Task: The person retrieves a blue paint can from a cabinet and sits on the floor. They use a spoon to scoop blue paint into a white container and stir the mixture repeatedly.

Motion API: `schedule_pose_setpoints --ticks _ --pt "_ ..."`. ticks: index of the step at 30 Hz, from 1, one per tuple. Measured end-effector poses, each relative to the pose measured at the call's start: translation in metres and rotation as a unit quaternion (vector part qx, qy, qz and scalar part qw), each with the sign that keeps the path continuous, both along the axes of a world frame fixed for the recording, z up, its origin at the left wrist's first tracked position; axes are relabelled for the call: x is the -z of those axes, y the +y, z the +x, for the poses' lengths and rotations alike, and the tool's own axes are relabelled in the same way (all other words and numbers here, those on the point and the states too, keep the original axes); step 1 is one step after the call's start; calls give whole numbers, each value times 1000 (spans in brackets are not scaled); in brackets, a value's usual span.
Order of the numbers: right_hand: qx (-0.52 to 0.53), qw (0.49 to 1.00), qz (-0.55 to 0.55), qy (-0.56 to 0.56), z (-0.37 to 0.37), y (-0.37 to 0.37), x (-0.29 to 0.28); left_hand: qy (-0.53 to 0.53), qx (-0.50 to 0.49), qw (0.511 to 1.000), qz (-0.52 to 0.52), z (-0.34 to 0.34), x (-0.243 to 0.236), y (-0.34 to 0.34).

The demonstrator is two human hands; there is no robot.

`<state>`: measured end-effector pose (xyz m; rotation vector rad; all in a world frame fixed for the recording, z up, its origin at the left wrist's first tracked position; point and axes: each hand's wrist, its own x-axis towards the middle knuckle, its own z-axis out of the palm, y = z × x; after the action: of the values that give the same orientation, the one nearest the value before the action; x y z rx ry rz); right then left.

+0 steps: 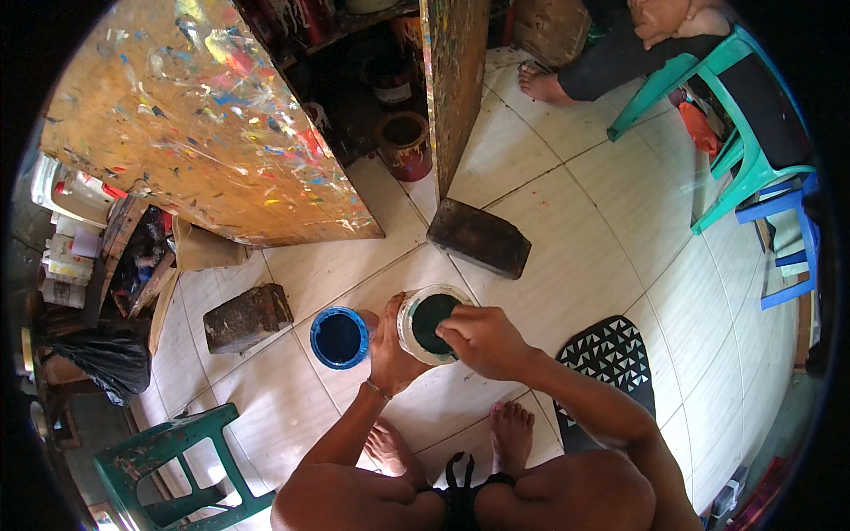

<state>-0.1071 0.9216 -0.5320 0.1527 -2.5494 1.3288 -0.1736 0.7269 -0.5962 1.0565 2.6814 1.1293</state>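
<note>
A white tub [409, 343] with dark green contents stands in front of me, its open top facing up. My left hand [392, 354] is wrapped round the tub's left side and grips it. Over the right part of its opening, my right hand [482, 341] is closed, the fingers bent together at the rim. What those fingers hold, if anything, is hidden. Just left of my left hand sits a blue-rimmed tub [318, 352] with dark blue contents, on the tiled floor [301, 425].
Two dark blocks [479, 238] [248, 319] lie on the floor ahead. Beyond them rises a paint-splashed wooden board [177, 133], beside a shelf holding a stained pot [405, 146]. Green stools [168, 460] and a chair [753, 115] flank me; another person sits far right. A patterned dark mat [611, 354] lies right.
</note>
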Motion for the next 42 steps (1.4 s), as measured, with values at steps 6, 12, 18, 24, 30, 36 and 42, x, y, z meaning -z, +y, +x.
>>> schedule_pose_setpoints --ticks 6,12,18,24,30,36,42 --pt "-15 1000 18 -12 2 -1 -5 -22 7 1000 -5 -2 2 -1" --pt "-25 999 19 -27 4 -1 -3 -56 13 998 9 1 -3 -2" --pt "-20 999 2 27 2 -1 6 -115 7 992 56 2 -4 0" --pt "16 995 70 75 4 -1 8 -8 19 999 30 3 -8 -1" --pt "52 995 62 52 3 -1 11 -54 15 998 34 3 -11 2" --pt "6 998 56 -16 3 0 8 -42 15 999 19 3 -11 2" --pt "-12 1000 1 -28 4 3 5 -52 15 998 36 3 -10 1"
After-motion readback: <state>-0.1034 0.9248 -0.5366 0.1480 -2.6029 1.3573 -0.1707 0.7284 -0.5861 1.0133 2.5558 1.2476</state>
